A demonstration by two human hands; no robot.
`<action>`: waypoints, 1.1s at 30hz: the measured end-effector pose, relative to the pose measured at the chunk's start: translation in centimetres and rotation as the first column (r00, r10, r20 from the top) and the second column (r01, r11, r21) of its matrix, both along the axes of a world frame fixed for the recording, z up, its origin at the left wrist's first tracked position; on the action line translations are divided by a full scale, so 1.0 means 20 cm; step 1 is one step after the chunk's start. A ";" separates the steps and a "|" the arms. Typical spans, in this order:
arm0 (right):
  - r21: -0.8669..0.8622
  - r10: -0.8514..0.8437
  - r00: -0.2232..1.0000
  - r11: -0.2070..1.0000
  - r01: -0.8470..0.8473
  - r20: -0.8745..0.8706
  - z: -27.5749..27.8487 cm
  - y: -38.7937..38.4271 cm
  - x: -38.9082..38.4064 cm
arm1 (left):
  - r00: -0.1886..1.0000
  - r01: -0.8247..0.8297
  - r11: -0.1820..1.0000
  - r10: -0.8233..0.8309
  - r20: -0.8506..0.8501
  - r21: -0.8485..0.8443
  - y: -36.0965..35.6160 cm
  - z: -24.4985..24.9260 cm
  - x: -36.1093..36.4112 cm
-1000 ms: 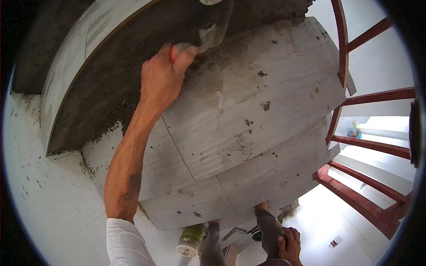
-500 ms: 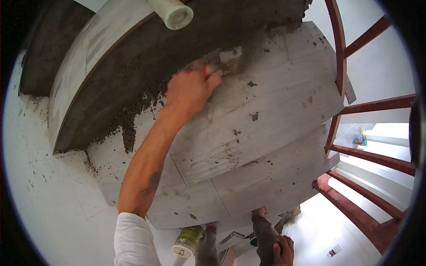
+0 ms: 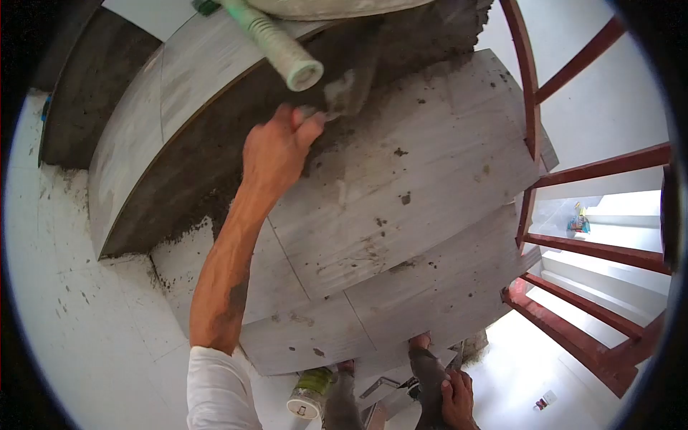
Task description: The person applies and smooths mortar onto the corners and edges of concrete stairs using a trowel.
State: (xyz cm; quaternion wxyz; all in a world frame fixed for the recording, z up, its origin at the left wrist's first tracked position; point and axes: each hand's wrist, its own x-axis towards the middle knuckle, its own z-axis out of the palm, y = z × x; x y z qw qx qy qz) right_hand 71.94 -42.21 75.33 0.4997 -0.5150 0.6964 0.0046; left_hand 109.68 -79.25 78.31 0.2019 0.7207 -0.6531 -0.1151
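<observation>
My left hand [image 3: 276,147] is closed around the handle of a trowel [image 3: 347,93], whose blade is blurred. The blade is at the dark mortar [image 3: 179,161] along the foot of the curved step riser, by the inner edge of the grey tiled tread [image 3: 416,172]. Small mortar crumbs dot the tread. At the bottom, my right hand [image 3: 457,400] rests on my right leg, fingers spread and holding nothing.
A pale ribbed tube [image 3: 283,54] juts in from the top. Dark red railing bars [image 3: 602,165] line the right side. A green and white container [image 3: 308,394] stands near my feet. White floor tiles [image 3: 79,308] lie at left.
My left hand and the trowel have moved left along the mortar. Fewer loose crumbs lie at the mortar's lower left edge. The view has shifted slightly, showing more of the tube.
</observation>
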 end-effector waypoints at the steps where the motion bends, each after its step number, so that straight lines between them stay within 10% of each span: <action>1: -0.001 -0.007 1.000 1.000 0.007 -0.004 -0.02 0.03 -0.02 | 0.998 -0.054 0.998 0.055 -0.032 0.011 0.03 -0.02 0.01; 12: 0.062 -0.009 1.000 0.998 0.010 -0.015 0.01 -0.03 -0.08 | 0.987 0.097 0.982 -0.115 -0.112 -0.161 -0.36 -0.27 -0.43; 15: -0.216 0.240 0.968 0.944 -0.251 -0.076 -0.04 0.05 -0.09 | 0.977 0.070 0.979 -0.105 -0.185 -0.190 -0.36 -0.27 -0.38; 21: 0.032 -0.062 0.995 0.997 0.065 -0.083 -0.02 0.02 0.02 | 0.980 -0.005 0.999 -0.005 -0.198 -0.048 -0.18 -0.22 -0.21; 26: 0.038 0.046 0.991 0.998 -0.041 -0.124 0.01 0.03 0.11 | 0.975 -0.018 0.950 -0.052 -0.215 -0.312 -0.05 -0.27 -0.01; 33: -0.006 0.111 0.983 0.994 -0.114 -0.146 0.02 0.07 0.20 | 0.976 -0.061 0.962 0.002 -0.216 -0.266 0.15 -0.29 0.24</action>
